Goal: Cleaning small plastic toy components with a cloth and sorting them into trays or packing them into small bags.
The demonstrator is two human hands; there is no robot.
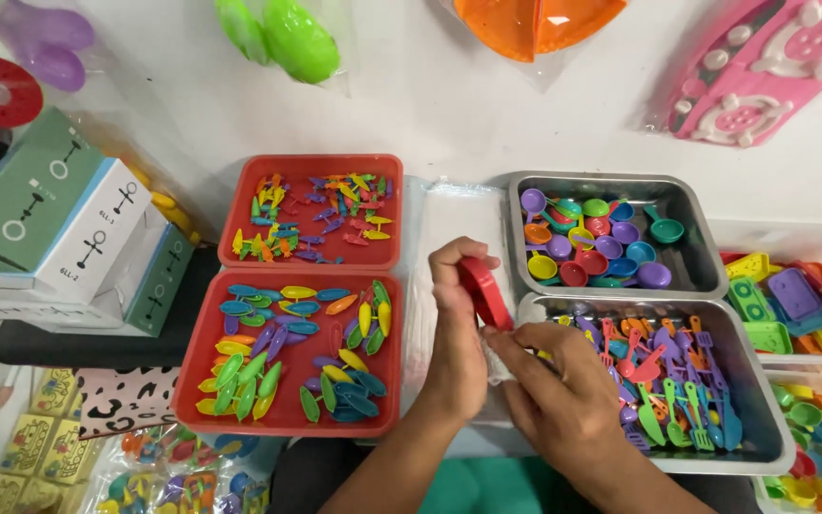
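The left hand (454, 328) pinches a red plastic piece (484, 293) upright between two trays, over a clear bag (430, 286). The right hand (563, 395) touches its lower edge, fingers seemingly curled on something small. Bagging seems underway; next calls for steadying the piece.

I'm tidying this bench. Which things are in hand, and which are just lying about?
In hand:
- red plastic piece, held by left hand
- right hand touching it

Lying about:
- two red trays of small toys
- two metal trays of toy pans and utensils
- stacked boxes
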